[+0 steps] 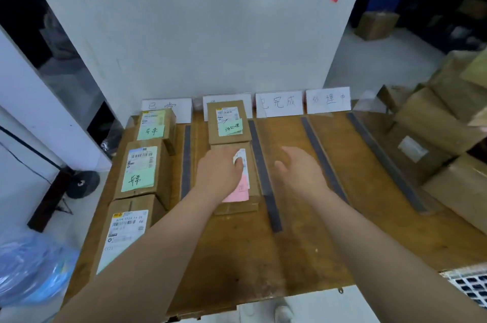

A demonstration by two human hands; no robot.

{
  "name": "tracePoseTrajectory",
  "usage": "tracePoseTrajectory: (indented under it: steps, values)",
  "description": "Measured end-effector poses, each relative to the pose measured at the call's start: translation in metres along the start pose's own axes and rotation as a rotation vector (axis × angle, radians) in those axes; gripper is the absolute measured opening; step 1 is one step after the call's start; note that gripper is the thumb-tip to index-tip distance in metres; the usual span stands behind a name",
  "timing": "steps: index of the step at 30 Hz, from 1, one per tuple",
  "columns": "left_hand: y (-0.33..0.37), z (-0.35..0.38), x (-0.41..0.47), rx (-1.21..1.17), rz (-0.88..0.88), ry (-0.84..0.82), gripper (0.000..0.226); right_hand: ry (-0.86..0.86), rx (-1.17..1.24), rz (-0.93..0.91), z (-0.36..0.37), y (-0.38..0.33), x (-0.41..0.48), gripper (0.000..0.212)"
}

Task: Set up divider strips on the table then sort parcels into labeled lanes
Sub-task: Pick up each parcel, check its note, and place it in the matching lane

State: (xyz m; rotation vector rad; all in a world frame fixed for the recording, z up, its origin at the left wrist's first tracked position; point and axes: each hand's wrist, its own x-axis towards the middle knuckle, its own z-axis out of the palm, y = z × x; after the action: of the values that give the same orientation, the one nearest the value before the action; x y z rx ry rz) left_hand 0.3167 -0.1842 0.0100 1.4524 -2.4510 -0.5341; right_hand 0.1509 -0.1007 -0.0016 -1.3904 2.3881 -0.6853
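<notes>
The wooden table (290, 249) is carrying four dark divider strips (263, 177) running front to back, and four white hand-lettered cards (279, 104) are standing along its back edge, one at the head of each lane.

Three labelled boxes (142, 169) are sitting in a row in the leftmost lane. In the second lane a box with a green note (228, 122) is lying at the back, half covering its card. A box with a pink note (254, 177) is sitting just in front of it, touching it or nearly so.

The left hand (220, 172) is resting palm down on top of that pink-note box. Its fingers are bending down beside a white shipping label (241, 155) whose corner is curling up (I cannot tell whether they are pinching the label or only pressing the lid).

The right hand (300, 172) is hovering over the third lane, between the second and third strips, fingers loosely spread and holding nothing.

A pile of plain cardboard boxes (442, 125) is sitting beside the table's right edge.
</notes>
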Motion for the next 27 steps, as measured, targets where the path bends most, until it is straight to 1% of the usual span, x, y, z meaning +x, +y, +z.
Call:
tracePoseTrajectory:
  steps: [3, 6, 9, 12, 14, 16, 19, 23, 27]
  values:
    - [0.036, -0.007, -0.003, 0.095, 0.180, 0.062, 0.034, 0.053, -0.109, -0.010, -0.035, 0.015, -0.020, 0.050]
    - [0.074, -0.005, -0.006, 0.128, 0.298, 0.090, 0.034, 0.105, -0.200, -0.004, -0.067, 0.034, -0.039, 0.048]
    - [0.125, 0.007, -0.012, 0.141, 0.446, 0.069, 0.035, 0.179, -0.223, 0.077, -0.108, 0.066, -0.063, 0.047]
    - [0.180, 0.019, -0.016, 0.118, 0.541, 0.073, 0.041, 0.259, -0.220, 0.149, -0.151, 0.103, -0.084, 0.048]
    - [0.217, 0.028, -0.019, 0.116, 0.594, 0.078, 0.043, 0.308, -0.224, 0.194, -0.179, 0.126, -0.097, 0.040]
    - [0.254, 0.038, -0.023, 0.108, 0.637, 0.080, 0.044, 0.338, -0.229, 0.235, -0.207, 0.152, -0.109, 0.028]
    - [0.312, 0.052, -0.028, 0.090, 0.663, 0.104, 0.044, 0.367, -0.207, 0.278, -0.248, 0.191, -0.122, 0.034]
    - [0.384, 0.063, -0.027, 0.075, 0.686, 0.154, 0.045, 0.425, -0.183, 0.297, -0.303, 0.236, -0.129, 0.032]
    - [0.443, 0.065, -0.018, 0.014, 0.646, 0.188, 0.046, 0.429, -0.171, 0.278, -0.351, 0.273, -0.120, 0.032]
